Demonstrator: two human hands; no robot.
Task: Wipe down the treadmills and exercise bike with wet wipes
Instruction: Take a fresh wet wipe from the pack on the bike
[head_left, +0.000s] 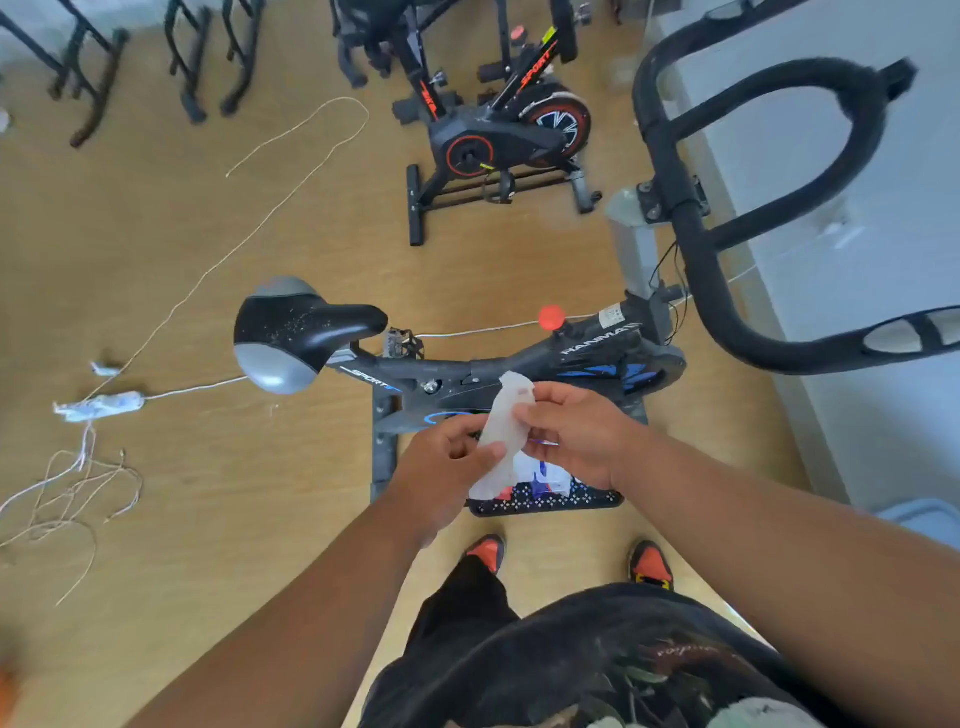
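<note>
Low in the frame, the person's dark shirt (597, 660) is nearest; above it, at centre, both hands hold one wet wipe (501, 436). The left hand (447, 467) pinches its lower part and the right hand (571, 436) pinches the top, fingers curled on it. Just beyond stands the bike (519, 364), its saddle (296, 332) at centre left. I think the wipe should be opened flat first, then pressed along the saddle and frame in slow, overlapping strokes.
</note>
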